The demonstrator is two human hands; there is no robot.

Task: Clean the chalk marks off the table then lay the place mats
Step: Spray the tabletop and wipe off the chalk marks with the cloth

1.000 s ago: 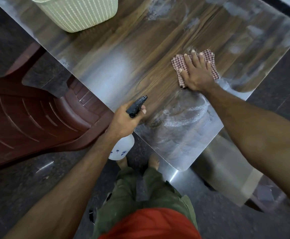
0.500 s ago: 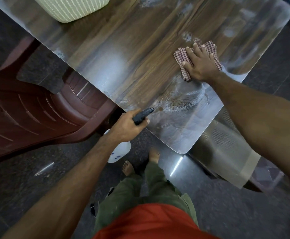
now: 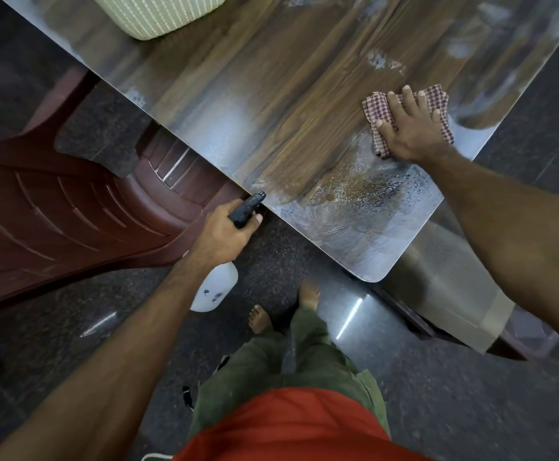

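Note:
A wood-grain table [image 3: 271, 104] fills the upper view, smeared with white chalk marks [image 3: 381, 63] at the top right and wet spray droplets [image 3: 364, 191] near its front corner. My right hand [image 3: 411, 128] lies flat, fingers spread, pressing a red-checked cloth [image 3: 376, 111] onto the table. My left hand [image 3: 221, 231] grips a white spray bottle [image 3: 213, 291] by its black trigger head [image 3: 246, 209], just off the table's front edge. A grey place mat [image 3: 444, 294] hangs over something below the table's right corner.
A pale green woven basket [image 3: 158, 15] stands on the table at the top left. A dark red plastic chair [image 3: 55, 211] is pushed against the table's left side. My bare feet [image 3: 308, 294] stand on the dark polished floor [image 3: 471, 410].
My left hand with the spray bottle drew back from above the table to just off its edge. Fresh spray droplets appeared near the corner. My right hand stayed on the cloth.

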